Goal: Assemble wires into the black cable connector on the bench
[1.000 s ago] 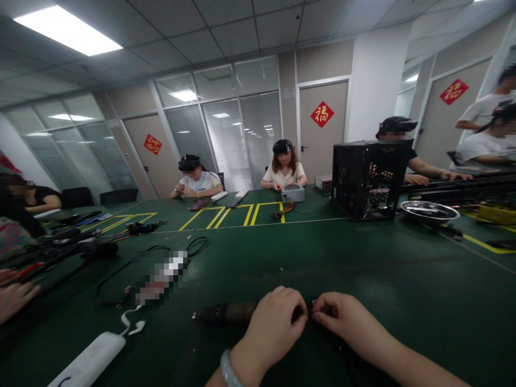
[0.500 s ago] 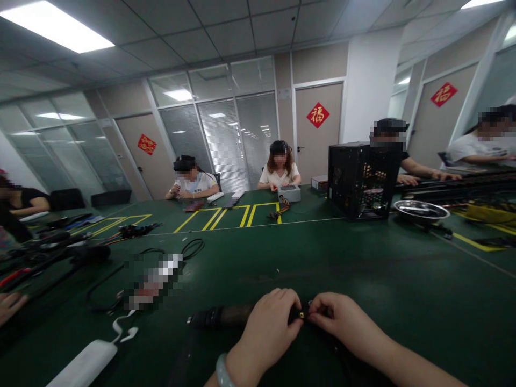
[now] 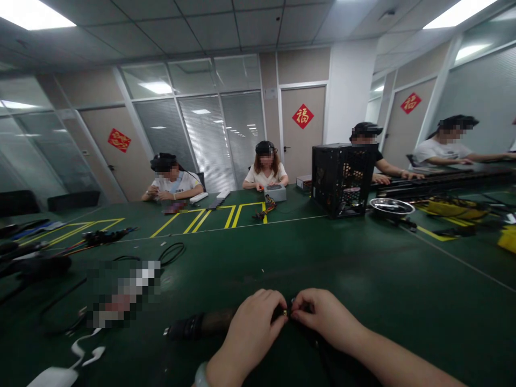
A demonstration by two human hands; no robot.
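My left hand [image 3: 252, 334] and my right hand [image 3: 324, 317] meet low in the middle of the view. Their fingertips pinch a small black connector [image 3: 284, 312] with a yellow mark, and the fingers hide most of it. To the left of my left hand, a thick black-and-brown sleeved cable [image 3: 207, 324] lies on the mat and runs in under that hand. A dark cable bundle [image 3: 322, 355] trails down from under my right wrist. A pale bracelet [image 3: 200, 377] shows on my left wrist.
A green mat-topped table [image 3: 363, 269] with yellow tape lines spans the view. On it are a black cable coil [image 3: 172, 253], a pixelated object [image 3: 121, 293], a black computer case [image 3: 342, 180] and a steel bowl [image 3: 392, 207]. Several co-workers sit at its far side.
The room has slid left in view as the camera turned right. My hands stay together on the connector. Another person's hand at the left edge has gone from view.
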